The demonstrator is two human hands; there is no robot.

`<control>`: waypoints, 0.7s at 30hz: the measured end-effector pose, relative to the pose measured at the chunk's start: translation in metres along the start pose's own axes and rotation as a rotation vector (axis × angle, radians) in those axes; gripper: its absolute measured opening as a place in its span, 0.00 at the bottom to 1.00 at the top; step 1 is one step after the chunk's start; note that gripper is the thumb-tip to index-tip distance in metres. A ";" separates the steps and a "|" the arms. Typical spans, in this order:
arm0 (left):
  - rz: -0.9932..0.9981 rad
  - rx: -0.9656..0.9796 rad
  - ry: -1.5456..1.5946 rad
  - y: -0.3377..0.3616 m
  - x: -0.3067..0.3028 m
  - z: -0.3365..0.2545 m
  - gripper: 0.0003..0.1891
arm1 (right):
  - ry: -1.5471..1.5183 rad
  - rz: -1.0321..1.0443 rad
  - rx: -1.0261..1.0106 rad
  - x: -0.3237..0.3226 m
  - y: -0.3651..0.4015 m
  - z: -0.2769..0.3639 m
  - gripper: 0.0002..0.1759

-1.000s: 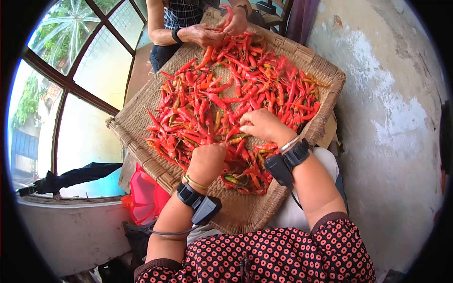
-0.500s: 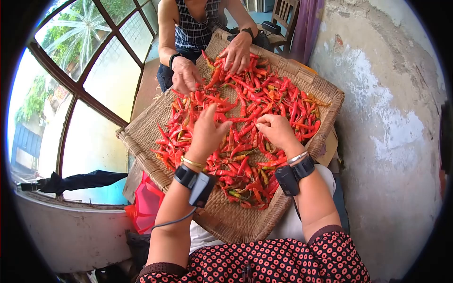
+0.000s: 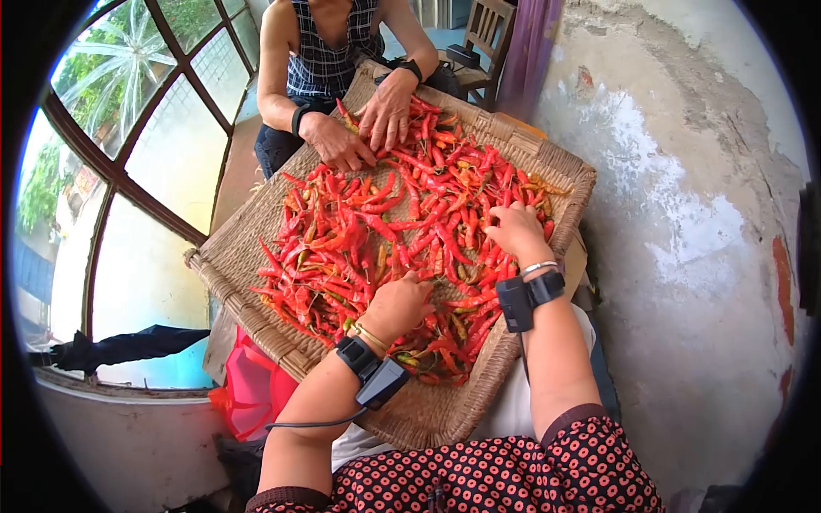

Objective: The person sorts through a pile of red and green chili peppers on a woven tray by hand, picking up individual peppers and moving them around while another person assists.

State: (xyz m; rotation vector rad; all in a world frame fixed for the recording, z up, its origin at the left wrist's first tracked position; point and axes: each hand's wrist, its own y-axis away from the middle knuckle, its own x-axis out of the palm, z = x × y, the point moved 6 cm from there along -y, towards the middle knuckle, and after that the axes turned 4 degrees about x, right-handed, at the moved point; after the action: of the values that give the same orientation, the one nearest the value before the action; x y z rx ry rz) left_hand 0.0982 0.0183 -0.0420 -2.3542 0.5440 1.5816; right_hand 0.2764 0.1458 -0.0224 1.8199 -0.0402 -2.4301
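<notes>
Red chili peppers [image 3: 338, 231], mixed with some orange and green ones, lie heaped in a large woven tray [image 3: 419, 419]. My left hand [image 3: 400, 306] is low over the near middle of the heap, its fingers curled together; whatever they pinch is hidden. Farther right, my right hand [image 3: 520, 232] rests on chilies near the tray's right side, with thumb and fingers apart and the fingertips partly hidden. Across the tray, a co-worker's hands [image 3: 382, 115] touch the chilies at the far end.
The co-worker [image 3: 329, 51] sits behind the tray's far edge. A barred window [image 3: 162, 162] and a dark folded umbrella [image 3: 137, 346] are on the left, above a red plastic bag [image 3: 256, 385]. A worn wall [image 3: 676, 256] runs along the right; a wooden chair [image 3: 490, 43] stands behind.
My left hand has come down and nearer to me, onto the chilies. My right hand has moved right and opened over the heap. Both co-worker's hands have drawn together on the chilies.
</notes>
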 end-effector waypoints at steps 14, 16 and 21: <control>-0.423 -0.067 0.677 -0.012 -0.009 0.021 0.18 | -0.862 0.532 -0.314 0.014 0.030 0.071 0.15; -0.422 -0.158 1.046 -0.014 -0.013 0.023 0.19 | -0.903 0.667 -0.451 0.022 0.040 0.087 0.18; -0.240 -0.475 1.547 -0.008 0.010 0.032 0.08 | -0.837 0.706 -0.655 0.012 0.059 0.097 0.20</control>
State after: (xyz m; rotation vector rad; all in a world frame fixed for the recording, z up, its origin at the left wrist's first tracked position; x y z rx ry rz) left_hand 0.0787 0.0371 -0.0637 -3.4080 0.0463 -0.5612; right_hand 0.1839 0.0821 -0.0017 0.3613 0.0393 -2.1011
